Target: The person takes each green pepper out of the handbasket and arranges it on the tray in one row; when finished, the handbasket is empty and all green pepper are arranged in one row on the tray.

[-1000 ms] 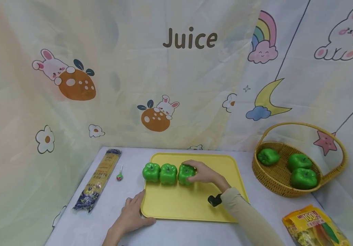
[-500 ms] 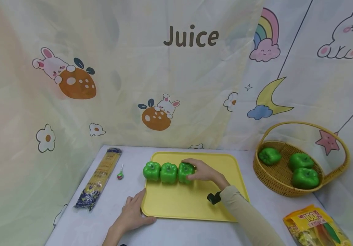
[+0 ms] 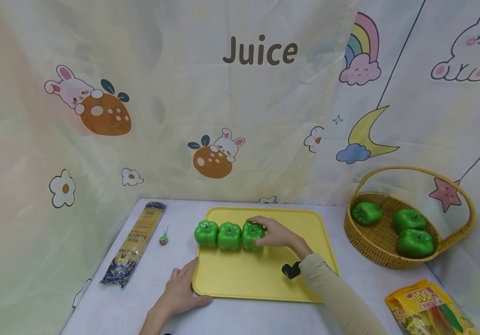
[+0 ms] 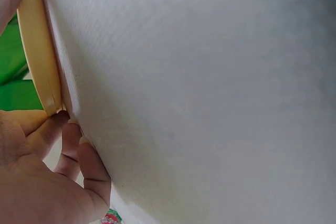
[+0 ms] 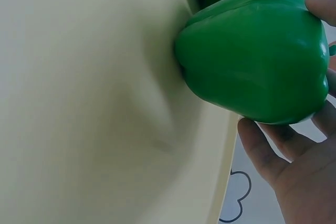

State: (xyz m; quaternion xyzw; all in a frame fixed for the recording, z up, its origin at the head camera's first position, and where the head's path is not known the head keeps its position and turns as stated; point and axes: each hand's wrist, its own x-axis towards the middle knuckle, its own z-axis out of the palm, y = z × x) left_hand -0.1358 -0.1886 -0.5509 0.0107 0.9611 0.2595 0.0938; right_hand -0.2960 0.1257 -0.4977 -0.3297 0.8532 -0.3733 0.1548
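Note:
Three green bell peppers stand in a row on the yellow tray (image 3: 256,279): the left one (image 3: 206,233), the middle one (image 3: 229,236) and the right one (image 3: 251,235). My right hand (image 3: 275,232) grips the right pepper from above, thumb on the near side and fingers round the far side. In the right wrist view that bell pepper (image 5: 257,56) stands on the tray, with the fingers curled at its top end. My left hand (image 3: 179,291) holds the tray's front left corner. In the left wrist view its thumb and bent fingers touch the tray rim (image 4: 39,51).
A wicker basket (image 3: 374,249) with three green bell peppers stands at the right. A yellow snack bag (image 3: 430,307) lies in front of it. Left of the tray are a lollipop (image 3: 163,239) and a long noodle packet (image 3: 135,242). A printed curtain hangs behind.
The camera view shifts slightly. Both hands and the peppers stay in place, the right hand still on the right pepper.

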